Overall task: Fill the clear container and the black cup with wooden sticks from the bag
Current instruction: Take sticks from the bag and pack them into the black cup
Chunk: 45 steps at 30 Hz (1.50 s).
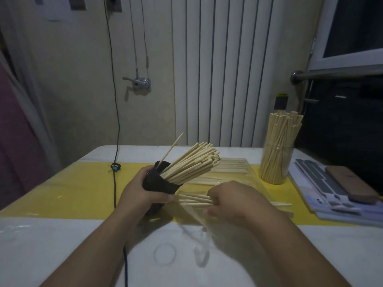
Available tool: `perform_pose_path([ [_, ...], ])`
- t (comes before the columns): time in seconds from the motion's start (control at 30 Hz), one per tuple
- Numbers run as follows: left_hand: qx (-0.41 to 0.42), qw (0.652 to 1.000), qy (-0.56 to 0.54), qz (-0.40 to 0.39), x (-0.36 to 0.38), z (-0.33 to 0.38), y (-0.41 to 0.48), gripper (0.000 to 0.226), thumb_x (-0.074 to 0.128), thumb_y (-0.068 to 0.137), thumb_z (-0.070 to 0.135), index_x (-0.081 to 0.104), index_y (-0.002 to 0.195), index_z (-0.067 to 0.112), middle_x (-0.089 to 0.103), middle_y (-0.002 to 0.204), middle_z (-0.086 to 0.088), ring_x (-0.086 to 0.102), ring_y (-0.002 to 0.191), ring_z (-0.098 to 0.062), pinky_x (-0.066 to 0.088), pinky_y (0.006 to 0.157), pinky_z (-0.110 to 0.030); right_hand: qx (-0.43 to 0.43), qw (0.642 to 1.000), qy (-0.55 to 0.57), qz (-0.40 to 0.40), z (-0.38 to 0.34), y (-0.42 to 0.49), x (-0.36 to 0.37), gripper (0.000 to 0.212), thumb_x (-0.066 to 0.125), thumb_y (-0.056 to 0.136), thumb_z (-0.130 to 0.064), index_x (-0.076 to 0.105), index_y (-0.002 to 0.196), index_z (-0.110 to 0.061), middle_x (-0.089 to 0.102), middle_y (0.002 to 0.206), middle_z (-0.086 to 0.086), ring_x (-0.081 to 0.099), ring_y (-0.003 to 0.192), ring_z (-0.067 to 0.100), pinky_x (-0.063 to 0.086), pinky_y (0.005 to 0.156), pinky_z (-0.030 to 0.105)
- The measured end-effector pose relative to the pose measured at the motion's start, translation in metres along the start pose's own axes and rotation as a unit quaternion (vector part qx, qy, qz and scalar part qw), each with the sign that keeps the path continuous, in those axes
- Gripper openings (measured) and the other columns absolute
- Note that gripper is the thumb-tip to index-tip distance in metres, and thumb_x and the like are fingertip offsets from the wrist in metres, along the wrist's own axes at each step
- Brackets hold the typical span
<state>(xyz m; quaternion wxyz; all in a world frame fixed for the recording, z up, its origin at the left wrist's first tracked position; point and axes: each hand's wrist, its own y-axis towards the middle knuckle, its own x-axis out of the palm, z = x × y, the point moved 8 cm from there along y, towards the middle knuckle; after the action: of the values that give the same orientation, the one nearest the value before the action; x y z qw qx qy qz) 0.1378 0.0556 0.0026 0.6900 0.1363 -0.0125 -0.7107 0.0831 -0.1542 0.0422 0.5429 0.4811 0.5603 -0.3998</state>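
Observation:
My left hand (143, 189) grips the black cup (160, 183) and tilts it to the right over the table. A thick bunch of wooden sticks (192, 162) leans out of the cup, with one thin stick poking up to the left. My right hand (232, 200) is closed on a small bundle of sticks (193, 199) just right of the cup's base. The clear plastic bag (234, 172) lies flat behind my hands with more sticks inside. At the right, the clear container (276, 162) stands upright, packed with sticks.
A black cable (115, 183) runs down the wall and across the yellow-striped table (62, 193). A clear ring (164, 254) and a plastic strip (200, 245) lie near the front. Books with a brown object (350, 184) on top sit at the right edge.

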Motion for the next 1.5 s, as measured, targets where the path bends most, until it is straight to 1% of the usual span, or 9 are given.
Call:
perform_pose_path([
  [0.2,-0.004,1.000,-0.010,0.008,0.000,0.005,-0.002,0.079,0.091,0.041,0.019,0.059,0.110,0.043,0.068,0.110,0.008,0.065,0.098,-0.014,0.050,0.064,-0.020,-0.020,0.992,-0.026,0.118,-0.010,-0.014,-0.035,0.040,0.058,0.085,-0.056,0.046,0.068,-0.023,0.058,0.080,-0.004,0.058,0.090,0.024,0.038,0.067,0.032],
  [0.33,-0.007,1.000,-0.020,0.013,0.000,0.006,-0.004,0.075,0.088,0.039,0.022,0.058,0.104,0.046,0.067,0.109,0.007,0.064,0.099,-0.017,0.049,0.067,-0.027,-0.057,0.971,-0.038,0.227,-0.012,-0.017,-0.050,0.030,0.052,0.086,-0.049,0.046,0.070,-0.024,0.067,0.084,0.000,0.062,0.085,0.025,0.031,0.059,0.031],
  [0.47,-0.007,1.000,-0.017,0.017,0.000,0.006,-0.005,0.076,0.087,0.038,0.022,0.060,0.105,0.045,0.068,0.107,0.007,0.065,0.098,-0.017,0.051,0.069,-0.028,-0.090,0.907,-0.036,0.410,-0.008,-0.027,-0.061,0.034,0.055,0.074,-0.044,0.028,0.058,-0.028,0.051,0.049,-0.002,0.050,0.045,0.024,0.014,0.047,0.023],
  [0.63,-0.004,1.000,-0.011,0.011,0.002,0.008,-0.006,0.077,0.087,0.039,0.023,0.059,0.107,0.045,0.067,0.110,0.008,0.064,0.100,-0.017,0.051,0.071,-0.030,-0.136,0.836,0.000,0.532,-0.004,-0.048,-0.070,0.036,0.060,0.088,-0.035,0.044,0.060,-0.019,0.046,0.056,0.002,0.041,0.048,0.023,0.023,0.050,0.028],
  [0.87,-0.002,1.000,-0.005,0.011,0.002,0.007,-0.006,0.082,0.087,0.039,0.023,0.058,0.112,0.045,0.066,0.113,0.008,0.063,0.103,-0.018,0.051,0.071,-0.029,-0.144,0.780,0.018,0.609,-0.001,-0.059,-0.078,0.034,0.054,0.096,-0.030,0.058,0.072,-0.007,0.056,0.071,0.011,0.047,0.062,0.028,0.038,0.055,0.040],
  [1.1,-0.002,1.000,0.001,0.004,0.003,0.010,-0.008,0.079,0.086,0.040,0.021,0.059,0.110,0.045,0.067,0.107,0.011,0.063,0.098,-0.013,0.050,0.069,-0.026,-0.118,0.791,0.014,0.601,-0.003,-0.058,-0.079,0.039,0.036,0.105,-0.030,0.066,0.090,-0.009,0.054,0.082,0.015,0.046,0.064,0.029,0.039,0.054,0.039],
  [1.2,0.000,1.000,0.006,0.010,0.003,0.012,-0.009,0.075,0.084,0.039,0.021,0.060,0.105,0.046,0.070,0.095,0.017,0.065,0.088,-0.003,0.048,0.064,-0.019,-0.102,0.792,0.029,0.601,0.003,-0.057,-0.078,0.027,0.049,0.097,-0.016,0.073,0.093,-0.004,0.058,0.083,0.014,0.051,0.062,0.027,0.043,0.052,0.032],
  [1.37,0.000,1.000,0.010,0.005,0.005,0.011,-0.008,0.075,0.085,0.039,0.020,0.061,0.106,0.046,0.070,0.093,0.021,0.065,0.084,0.000,0.048,0.065,-0.021,-0.146,0.755,0.170,0.617,0.010,-0.065,-0.083,0.022,0.074,0.085,0.000,0.073,0.107,0.004,0.061,0.097,0.016,0.055,0.095,-0.009,0.045,0.082,0.009],
  [1.5,0.008,1.000,0.014,-0.006,0.007,0.012,-0.008,0.076,0.085,0.040,0.017,0.061,0.108,0.043,0.071,0.096,0.020,0.066,0.083,0.001,0.051,0.071,-0.028,-0.089,0.709,0.389,0.581,0.017,-0.067,-0.087,0.014,0.068,0.090,-0.022,0.075,0.099,-0.014,0.069,0.089,-0.012,0.062,0.089,-0.011,0.041,0.078,0.003],
])
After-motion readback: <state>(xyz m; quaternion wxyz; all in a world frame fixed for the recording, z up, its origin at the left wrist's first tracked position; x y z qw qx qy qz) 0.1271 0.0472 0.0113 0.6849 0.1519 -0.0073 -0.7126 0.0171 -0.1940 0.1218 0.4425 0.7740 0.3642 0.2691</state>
